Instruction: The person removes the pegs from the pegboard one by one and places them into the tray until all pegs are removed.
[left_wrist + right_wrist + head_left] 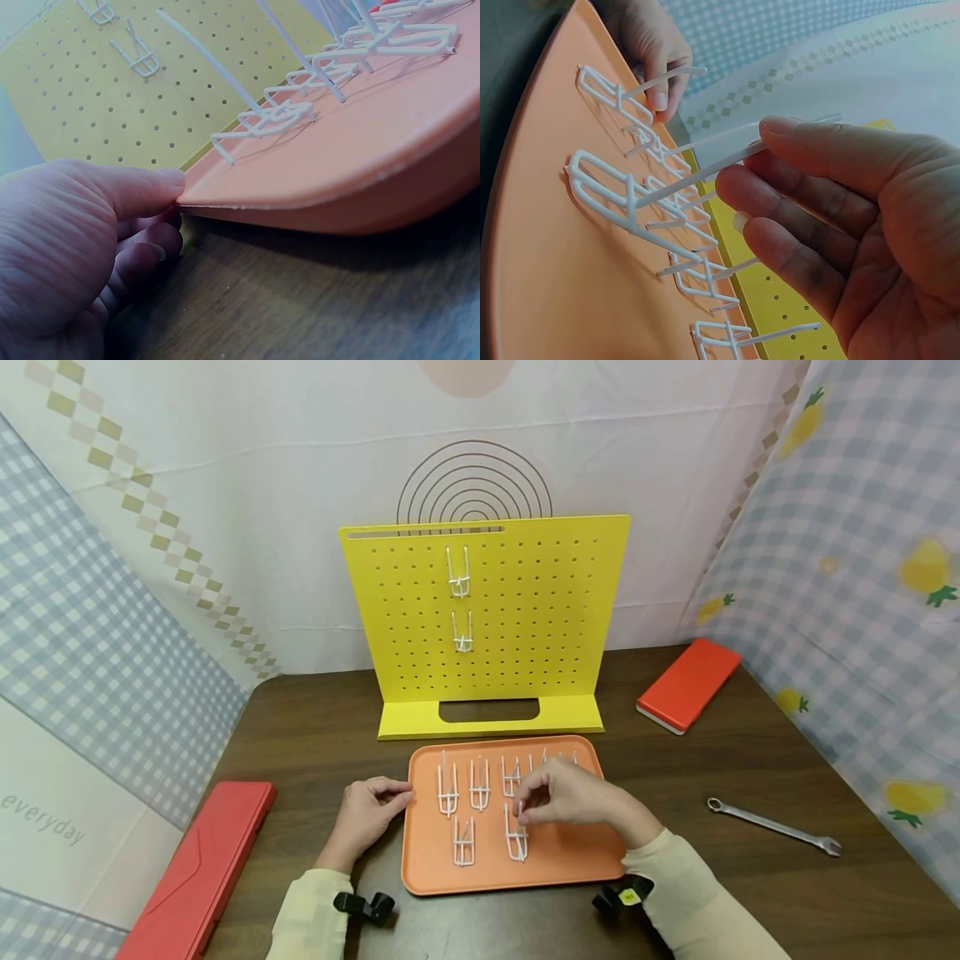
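Note:
White wire pegboard hooks lie on an orange tray (pixel 555 868). My right hand (pixel 566 793) pinches the long prong of one hook (pixel 517 843) between thumb and fingers. In the right wrist view that hook (pixel 604 191) is tilted, close over the tray; whether it still touches is unclear. My left hand (pixel 367 814) grips the tray's left rim, its thumb on top and fingers beneath in the left wrist view. Another hook (pixel 464 843) lies to the left of the held one, and several more form a row behind, partly hidden by my right hand.
Behind the tray stands a yellow pegboard (pixel 525 610) with two hooks (pixel 459 572) mounted one above the other. A red box (pixel 690 685) and a wrench (pixel 772 827) lie to the right. On the left is a long red case (pixel 202 868).

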Available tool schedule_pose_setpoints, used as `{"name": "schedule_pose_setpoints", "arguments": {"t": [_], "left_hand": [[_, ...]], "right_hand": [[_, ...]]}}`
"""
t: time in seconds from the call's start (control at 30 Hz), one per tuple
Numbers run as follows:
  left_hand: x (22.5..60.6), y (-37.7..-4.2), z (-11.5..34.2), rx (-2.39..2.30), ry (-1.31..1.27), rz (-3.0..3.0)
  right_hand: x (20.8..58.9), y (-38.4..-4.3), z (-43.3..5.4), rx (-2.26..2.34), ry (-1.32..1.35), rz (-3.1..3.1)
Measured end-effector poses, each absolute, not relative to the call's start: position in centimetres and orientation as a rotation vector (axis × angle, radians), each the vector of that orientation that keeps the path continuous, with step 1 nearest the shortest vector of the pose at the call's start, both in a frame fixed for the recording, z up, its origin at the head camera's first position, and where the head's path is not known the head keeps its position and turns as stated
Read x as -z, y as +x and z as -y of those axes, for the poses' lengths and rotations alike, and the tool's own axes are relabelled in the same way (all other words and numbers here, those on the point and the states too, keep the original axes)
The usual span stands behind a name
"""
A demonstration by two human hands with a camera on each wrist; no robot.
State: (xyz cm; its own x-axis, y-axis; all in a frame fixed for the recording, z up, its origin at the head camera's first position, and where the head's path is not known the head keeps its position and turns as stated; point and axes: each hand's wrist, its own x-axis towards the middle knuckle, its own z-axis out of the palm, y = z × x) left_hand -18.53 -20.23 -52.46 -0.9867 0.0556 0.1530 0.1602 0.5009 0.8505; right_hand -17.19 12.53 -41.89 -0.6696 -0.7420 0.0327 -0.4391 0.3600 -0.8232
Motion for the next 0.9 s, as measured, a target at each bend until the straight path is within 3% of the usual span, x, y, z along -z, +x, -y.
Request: {"name": "schedule_pose_setpoints", "arguments": {"t": [0.23,0.9], "left_hand": [[52.5,-18.5,20.2,1.502,-0.201,2.623],[52.3,-18.5,20.1,1.508,-0.19,2.629]], "right_hand": [[44.1,-18.4,-13.2,1.195,-1.017,-2.28],[42.8,-18.4,-14.3,1.292,-0.974,-2.279]]}}
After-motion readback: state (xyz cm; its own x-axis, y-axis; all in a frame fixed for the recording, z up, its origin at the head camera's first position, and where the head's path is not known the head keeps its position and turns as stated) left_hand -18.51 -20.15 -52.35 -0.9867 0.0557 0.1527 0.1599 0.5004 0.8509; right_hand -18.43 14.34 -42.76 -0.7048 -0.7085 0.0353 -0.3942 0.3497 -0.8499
